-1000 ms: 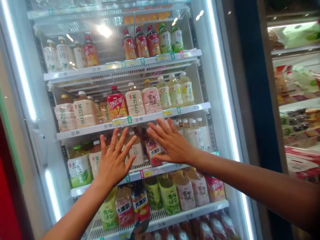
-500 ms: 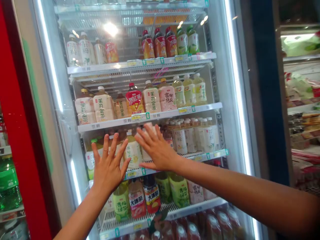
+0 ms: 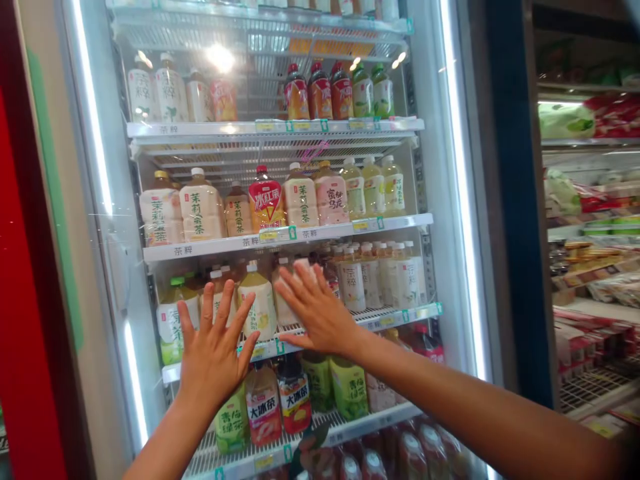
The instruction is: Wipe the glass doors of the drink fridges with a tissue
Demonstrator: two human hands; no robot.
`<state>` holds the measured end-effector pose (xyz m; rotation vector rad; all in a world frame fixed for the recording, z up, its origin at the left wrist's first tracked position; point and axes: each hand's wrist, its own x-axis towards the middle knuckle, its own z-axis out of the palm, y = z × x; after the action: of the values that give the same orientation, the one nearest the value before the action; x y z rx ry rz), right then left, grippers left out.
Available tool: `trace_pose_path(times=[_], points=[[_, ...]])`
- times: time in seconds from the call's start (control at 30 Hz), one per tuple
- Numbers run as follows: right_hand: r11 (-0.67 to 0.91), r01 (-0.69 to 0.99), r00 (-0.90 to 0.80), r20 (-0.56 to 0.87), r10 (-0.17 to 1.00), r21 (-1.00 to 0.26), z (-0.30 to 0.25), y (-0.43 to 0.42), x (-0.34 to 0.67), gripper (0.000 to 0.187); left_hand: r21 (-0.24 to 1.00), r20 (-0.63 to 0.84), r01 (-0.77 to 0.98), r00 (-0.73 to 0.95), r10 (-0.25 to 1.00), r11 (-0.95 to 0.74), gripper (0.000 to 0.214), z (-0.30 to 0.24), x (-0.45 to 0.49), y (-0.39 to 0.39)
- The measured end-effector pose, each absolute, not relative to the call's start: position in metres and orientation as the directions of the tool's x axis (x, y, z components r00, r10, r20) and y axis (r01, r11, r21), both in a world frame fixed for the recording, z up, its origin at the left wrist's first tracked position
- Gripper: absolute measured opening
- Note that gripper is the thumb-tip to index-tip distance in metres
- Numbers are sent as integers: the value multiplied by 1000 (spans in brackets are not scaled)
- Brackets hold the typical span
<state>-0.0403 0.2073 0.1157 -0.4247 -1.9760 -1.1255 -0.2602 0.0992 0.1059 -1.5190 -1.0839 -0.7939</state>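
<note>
Fully open hands, cloth under right

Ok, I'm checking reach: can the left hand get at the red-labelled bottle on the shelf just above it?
Probably not: reflections suggest a closed glass door between the left hand and the red-labelled bottle.

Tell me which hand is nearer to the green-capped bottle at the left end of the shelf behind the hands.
Left. In this view, the left hand overlaps the right edge of the green-capped bottle; the right hand is well off to its right.
</note>
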Motion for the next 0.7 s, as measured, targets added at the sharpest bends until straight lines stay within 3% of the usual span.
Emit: trace_pose_path(times=[0.1,0.27,0.43,0.6,0.7], points=[[542,740,-454,891,-35,398,111,216,-19,104,-379,903,925,376,210,-29,77,105,-247,104],[549,621,-637,769,-62,559,84,228,25,105,-384,890,921,389,237,-70,77,98,-217,117],[526,793,-380,925,29,309,92,240,53,107,-374,891,923,385,242,-91,76,88,-177,131],[543,670,-594,804,-17,506,70,243,73,108,-293,907,946,320,272,-137,75,70,-142,142],[541,748,-469,883,24,383,68,248,83,103,-293,903,948,318,289,-128,75,63,-125,147]])
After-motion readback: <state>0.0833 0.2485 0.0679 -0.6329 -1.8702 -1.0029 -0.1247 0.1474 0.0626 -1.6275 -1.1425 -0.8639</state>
